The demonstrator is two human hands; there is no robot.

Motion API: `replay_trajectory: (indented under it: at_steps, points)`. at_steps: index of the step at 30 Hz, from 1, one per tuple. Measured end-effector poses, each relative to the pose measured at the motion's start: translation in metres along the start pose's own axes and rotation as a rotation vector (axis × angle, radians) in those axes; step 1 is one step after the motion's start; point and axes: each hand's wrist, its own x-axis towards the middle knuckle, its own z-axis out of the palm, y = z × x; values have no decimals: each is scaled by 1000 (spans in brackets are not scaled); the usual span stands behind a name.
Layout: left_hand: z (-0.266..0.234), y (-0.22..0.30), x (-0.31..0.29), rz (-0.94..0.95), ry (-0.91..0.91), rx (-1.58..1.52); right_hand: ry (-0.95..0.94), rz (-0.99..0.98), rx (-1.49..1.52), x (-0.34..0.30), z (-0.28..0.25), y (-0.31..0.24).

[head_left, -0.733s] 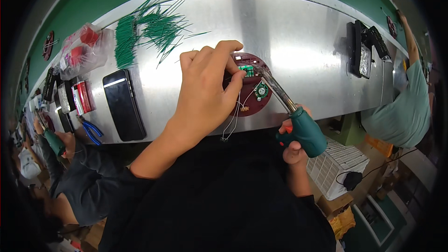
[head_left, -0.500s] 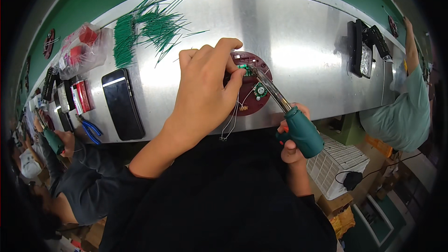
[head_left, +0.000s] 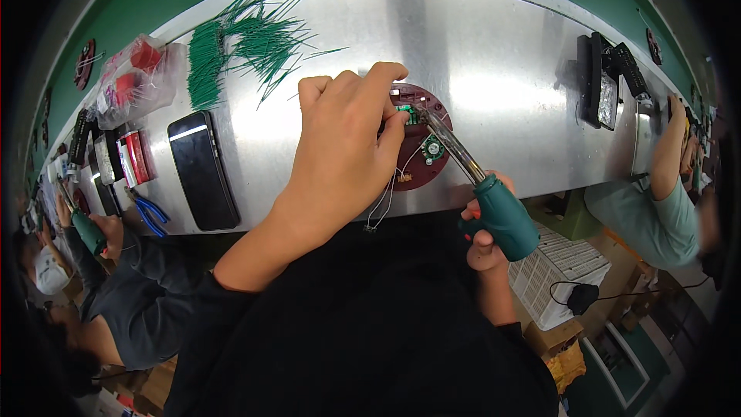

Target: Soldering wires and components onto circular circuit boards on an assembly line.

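Observation:
My right hand point(head_left: 485, 253) is wrapped round the green handle of a soldering gun point(head_left: 505, 220). Its metal tip reaches up and left to a small green circuit board point(head_left: 407, 112) in a dark red round housing point(head_left: 421, 177). My left hand point(head_left: 336, 143) comes over the housing's left side, thumb and fingertips pinched at the board; whatever lies between them is hidden. A round green part point(head_left: 433, 149) sits lower in the housing. Thin pale wires point(head_left: 384, 202) run from there toward the table's near edge, ending in a small dark piece.
Green wires point(head_left: 266, 42) lie in bundles at the far left. Nearer are a black phone point(head_left: 204, 174), blue pliers point(head_left: 150, 214) and a plastic bag point(head_left: 135, 85) with red pieces. A black stand point(head_left: 600, 81) is at right. Co-workers sit on both sides.
Both hands stay at the housing, with the soldering gun shifted only slightly. At the right, the co-worker's arm has drawn in from the far edge toward the table.

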Motion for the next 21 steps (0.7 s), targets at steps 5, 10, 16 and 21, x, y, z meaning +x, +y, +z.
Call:
replay_trajectory:
  at_steps: [5,10,16,21]
  points:
    - [-1,0,-2,5,0,17,-24,-28,1,1,-1,2]
    - [-2,4,-1,2,2,44,-32,-39,-10,0,-3,5]
    - [0,1,-3,1,17,33,7,-30,-1,-2,-2,7]
    - [0,2,-2,4,12,31,27,40,0,-1,0,-1]
